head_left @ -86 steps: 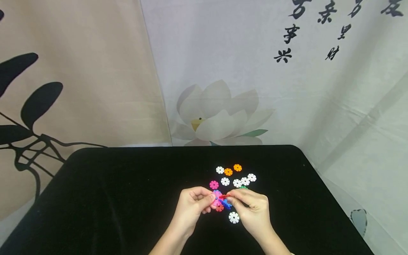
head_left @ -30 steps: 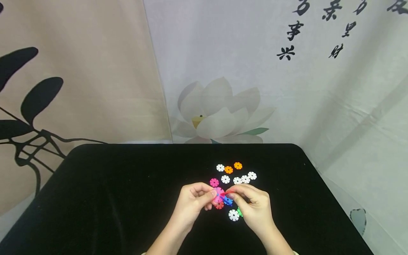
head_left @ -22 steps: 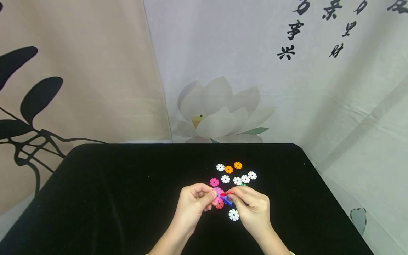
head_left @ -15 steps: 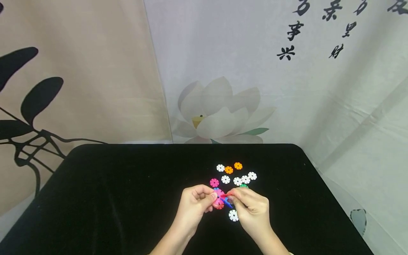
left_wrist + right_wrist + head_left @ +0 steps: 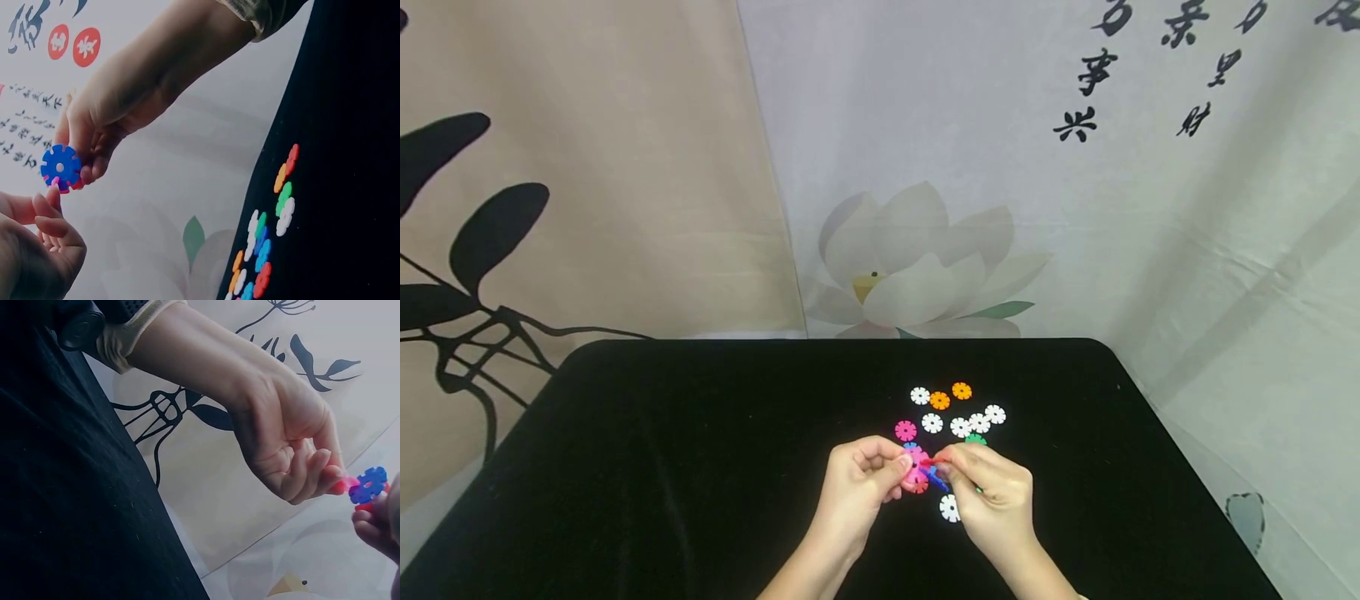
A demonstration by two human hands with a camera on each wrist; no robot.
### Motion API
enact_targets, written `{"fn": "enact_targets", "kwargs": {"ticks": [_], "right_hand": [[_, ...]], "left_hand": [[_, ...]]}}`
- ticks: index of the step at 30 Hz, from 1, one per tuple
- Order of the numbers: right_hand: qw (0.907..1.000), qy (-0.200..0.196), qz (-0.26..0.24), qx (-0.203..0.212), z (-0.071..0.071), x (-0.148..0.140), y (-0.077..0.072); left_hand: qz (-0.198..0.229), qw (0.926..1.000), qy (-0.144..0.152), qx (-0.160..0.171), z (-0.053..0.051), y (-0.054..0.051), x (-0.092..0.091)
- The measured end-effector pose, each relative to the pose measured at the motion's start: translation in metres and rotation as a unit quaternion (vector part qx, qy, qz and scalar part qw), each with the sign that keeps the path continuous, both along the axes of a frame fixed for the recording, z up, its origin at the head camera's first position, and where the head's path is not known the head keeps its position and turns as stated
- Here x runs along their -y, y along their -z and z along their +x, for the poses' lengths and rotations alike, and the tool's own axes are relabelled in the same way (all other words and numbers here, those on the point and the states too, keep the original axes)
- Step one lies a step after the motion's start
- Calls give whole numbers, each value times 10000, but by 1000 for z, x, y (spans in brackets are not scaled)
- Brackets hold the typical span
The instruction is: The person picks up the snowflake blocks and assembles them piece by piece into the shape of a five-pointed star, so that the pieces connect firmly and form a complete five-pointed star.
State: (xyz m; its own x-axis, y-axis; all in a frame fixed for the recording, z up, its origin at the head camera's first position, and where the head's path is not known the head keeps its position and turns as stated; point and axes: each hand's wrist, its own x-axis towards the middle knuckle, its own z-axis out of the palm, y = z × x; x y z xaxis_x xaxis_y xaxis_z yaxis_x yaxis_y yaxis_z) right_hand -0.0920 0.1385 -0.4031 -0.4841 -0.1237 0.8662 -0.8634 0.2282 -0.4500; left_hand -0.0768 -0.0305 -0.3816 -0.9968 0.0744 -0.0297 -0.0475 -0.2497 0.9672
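In the head view my left hand (image 5: pixel 863 483) pinches a pink notched plastic disc (image 5: pixel 916 457) between thumb and fingers. My right hand (image 5: pixel 996 487) pinches a red notched disc (image 5: pixel 932 459), seen nearly edge-on and touching the pink one. A blue notched disc (image 5: pixel 70 164) faces the left wrist camera between both hands; it meets the pink and red discs. Fingers cover parts of all three, so how far their slots interlock cannot be told. Both hands are raised above the loose discs.
On the black-covered table (image 5: pixel 700 467) lie several loose discs: white (image 5: pixel 950 508), orange (image 5: pixel 962 390), magenta (image 5: pixel 906 430), green (image 5: pixel 975 438) and red (image 5: pixel 918 486). Some are partly hidden under the hands. A printed curtain (image 5: pixel 925 125) hangs behind the table.
My right hand has dipped slightly and the blue disc now appears edge-on, tilted down to the right. The green disc beyond that hand has come into sight. Both hands keep their pinch.
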Motion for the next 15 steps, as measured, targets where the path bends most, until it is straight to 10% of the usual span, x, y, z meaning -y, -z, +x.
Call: {"fn": "enact_targets", "kwargs": {"ticks": [15], "right_hand": [[9998, -48, -190, 38, -1, 1, 0]], "left_hand": [[-270, 9996, 27, -83, 0, -3, 1]]}}
